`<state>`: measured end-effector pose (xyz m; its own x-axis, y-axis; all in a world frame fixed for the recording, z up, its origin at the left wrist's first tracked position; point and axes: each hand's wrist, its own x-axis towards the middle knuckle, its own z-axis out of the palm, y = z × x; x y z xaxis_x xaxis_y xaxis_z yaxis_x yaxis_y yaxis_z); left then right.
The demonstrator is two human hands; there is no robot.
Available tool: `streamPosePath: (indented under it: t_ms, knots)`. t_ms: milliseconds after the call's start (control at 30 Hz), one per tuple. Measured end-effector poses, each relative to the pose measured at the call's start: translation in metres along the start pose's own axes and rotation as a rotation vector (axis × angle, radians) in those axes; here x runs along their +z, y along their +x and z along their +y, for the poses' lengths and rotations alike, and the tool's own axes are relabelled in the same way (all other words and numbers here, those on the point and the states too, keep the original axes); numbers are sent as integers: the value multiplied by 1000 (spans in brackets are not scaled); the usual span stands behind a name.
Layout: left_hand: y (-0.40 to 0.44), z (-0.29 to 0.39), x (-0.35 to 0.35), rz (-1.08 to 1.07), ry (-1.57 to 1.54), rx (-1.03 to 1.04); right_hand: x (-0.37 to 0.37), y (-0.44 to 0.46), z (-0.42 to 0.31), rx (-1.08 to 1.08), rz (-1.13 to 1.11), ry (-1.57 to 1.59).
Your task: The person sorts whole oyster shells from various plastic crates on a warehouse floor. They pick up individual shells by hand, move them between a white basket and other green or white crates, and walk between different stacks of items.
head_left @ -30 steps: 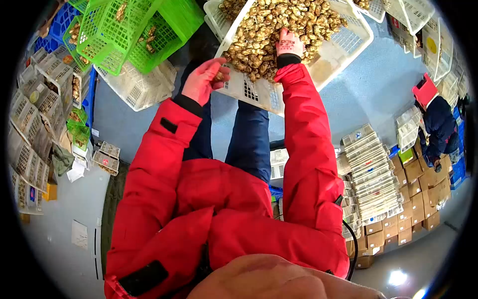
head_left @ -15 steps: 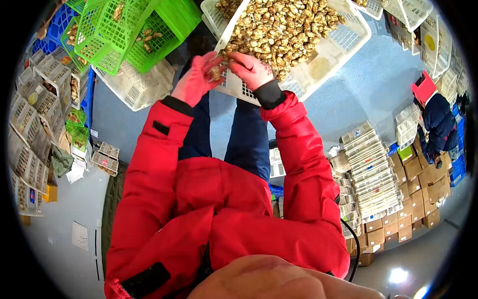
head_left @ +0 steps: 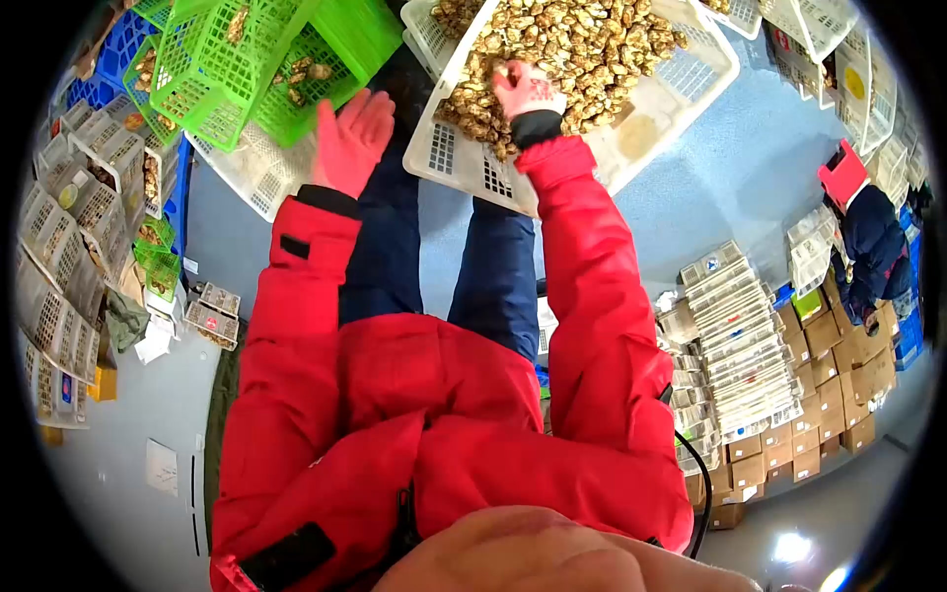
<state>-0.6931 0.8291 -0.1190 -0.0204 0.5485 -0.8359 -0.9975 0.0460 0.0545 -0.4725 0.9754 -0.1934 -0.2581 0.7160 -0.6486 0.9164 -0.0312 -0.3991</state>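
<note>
A large white crate [head_left: 641, 163] holds a heap of small brown-and-cream lumps [head_left: 582, 49], mushroom-like in look, though I cannot tell their kind. My right hand [head_left: 530, 89] reaches into the heap from the near side, its fingers curled down among the lumps; whatever they grip is hidden. Beside the front green basket [head_left: 365, 39], my left hand [head_left: 355, 138] is open, palm up with the fingers stretched and nothing in it. Several brown lumps [head_left: 298, 77] show in that green basket, one of them close beyond my left fingertips.
Another green basket [head_left: 212, 89] stands at the left. White crates [head_left: 79, 207] line the left side. To the right are stacked white trays [head_left: 735, 340], cardboard boxes [head_left: 838, 375] and a person in dark clothing [head_left: 873, 242]. A white crate [head_left: 247, 178] sits beneath the green baskets.
My hands were together at the crate's near corner. The left has moved left toward the green basket and opened; the right has moved up into the heap. Another lump shows at the green basket.
</note>
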Motion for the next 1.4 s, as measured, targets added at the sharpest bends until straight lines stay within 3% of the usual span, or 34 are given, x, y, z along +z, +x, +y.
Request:
streamPosePath:
  t_ms: [33, 100, 167, 200, 233, 267, 300, 333, 433, 500, 567, 633, 700, 767, 833, 867, 900, 967, 1000, 1033, 1200, 1300, 1400]
  knots:
    - [-3, -8, 6, 43, 160, -40, -13, -25, -15, -112, 44, 219]
    - [-10, -29, 20, -1, 278, -108, -14, -52, -22, -336, -202, 510]
    - [-11, -45, 18, -34, 428, -57, -40, -67, -31, -386, -177, 340]
    - [-9, -43, 13, 42, 433, -55, -22, -48, -5, -249, -180, 390]
    - [-12, -43, 10, 43, 452, -83, -16, -30, 15, -266, 144, 205]
    - [-15, -41, 7, 43, 476, -103, -26, -17, 22, -201, 269, -162]
    - [-15, -39, 4, 43, 504, -123, -19, 6, 39, -81, 259, -394]
    - [-16, -39, -1, -5, 422, -98, -20, 21, 45, -2, 112, -544]
    - [-12, -42, 12, -6, 363, -81, -8, 42, 60, -3, -11, -576]
    - [-9, -49, 13, -13, 404, -131, -15, 28, 68, 0, 114, -316]
    - [-5, -57, 6, -15, 474, -187, -26, 8, 67, 140, 109, -64]
    - [-3, -66, 1, -18, 531, -225, -18, -8, 76, 275, -4, 654]
    - [-5, -78, 9, 17, 609, -250, 1, -32, 73, 144, 8, 827]
    - [-4, -88, 10, 9, 600, -225, 1, -60, 49, 53, -198, 855]
    - [-2, -93, 10, -8, 550, -214, -13, -78, 10, -297, -366, 741]
    - [-1, -92, 14, -50, 490, -219, -30, -86, -9, -356, -363, 596]
    - [-1, -89, 16, -16, 548, -218, -18, -75, -5, -355, -429, 693]
    - [-3, -83, 23, 53, 657, -222, -19, -45, 3, -207, -254, 493]
    - [-4, -79, 23, 34, 603, -229, -9, -29, 4, -65, -32, 519]
    - [-3, -76, 19, 20, 599, -229, -4, -12, 9, -56, 81, 210]
    - [-8, -64, 4, 51, 583, -214, 31, 37, -17, -54, 105, -424]
    - [-13, -57, 0, 50, 493, -211, 26, 35, -12, -34, 50, -398]
    - [-15, -57, 3, -4, 392, -201, 48, 28, 6, -16, 130, -88]
